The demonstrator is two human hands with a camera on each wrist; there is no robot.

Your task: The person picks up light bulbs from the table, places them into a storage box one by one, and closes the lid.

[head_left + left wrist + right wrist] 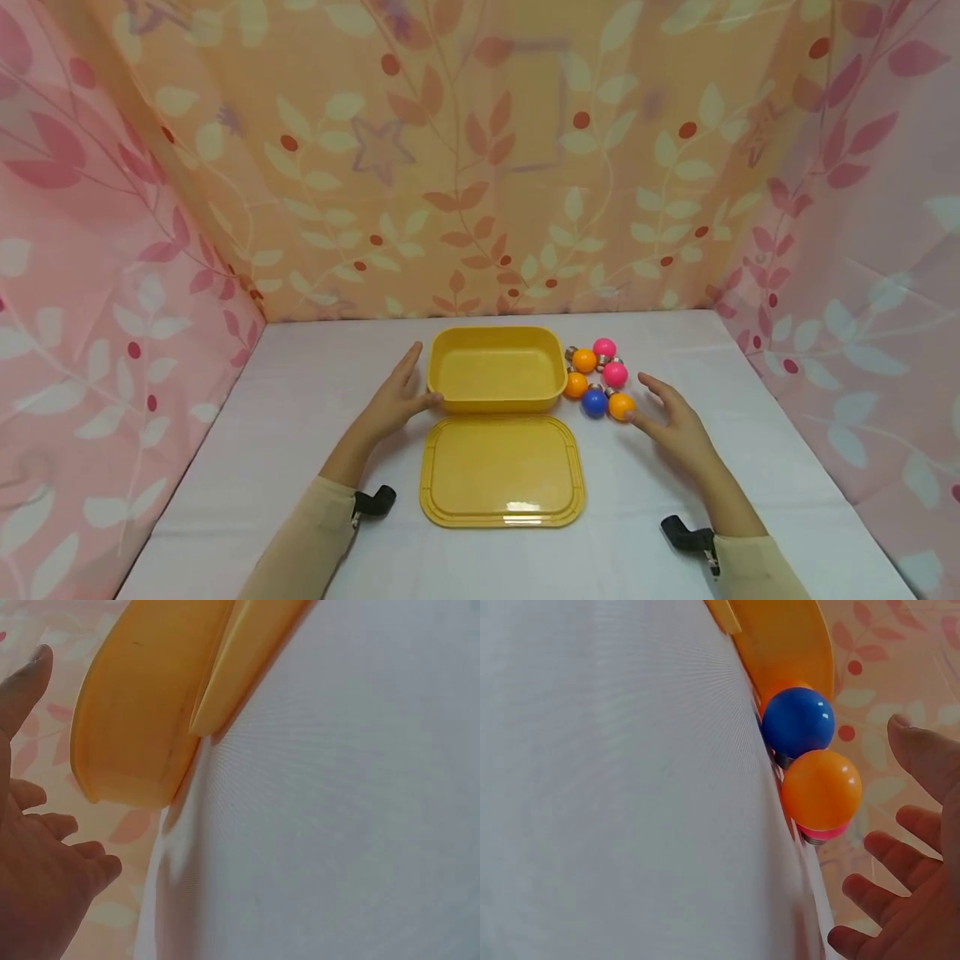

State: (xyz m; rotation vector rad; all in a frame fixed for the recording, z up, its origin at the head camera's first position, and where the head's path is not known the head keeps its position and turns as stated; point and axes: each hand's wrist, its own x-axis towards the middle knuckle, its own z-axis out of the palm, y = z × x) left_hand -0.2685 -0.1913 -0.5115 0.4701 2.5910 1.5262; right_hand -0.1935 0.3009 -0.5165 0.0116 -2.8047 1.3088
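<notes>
A yellow plastic box (498,367) stands uncovered, and nothing shows inside it. Its yellow lid (502,471) lies flat just in front. Against the box's right side sits a cluster of small colored light bulbs with metal screw bases: three orange (621,406), two pink (615,374) and one blue (595,403). My left hand (392,404) is spread at the box's left side, thumb close to its front corner; the left wrist view shows a gap to the box wall. My right hand (678,429) spreads beside the bulbs, its thumb near the front orange bulb (821,790). Neither hand holds anything.
A white cloth (300,375) covers the table. Patterned fabric (480,167) hangs behind it, and pink leafy fabric (97,292) encloses the left and right sides. Black wrist cameras (375,502) sit at both cuffs.
</notes>
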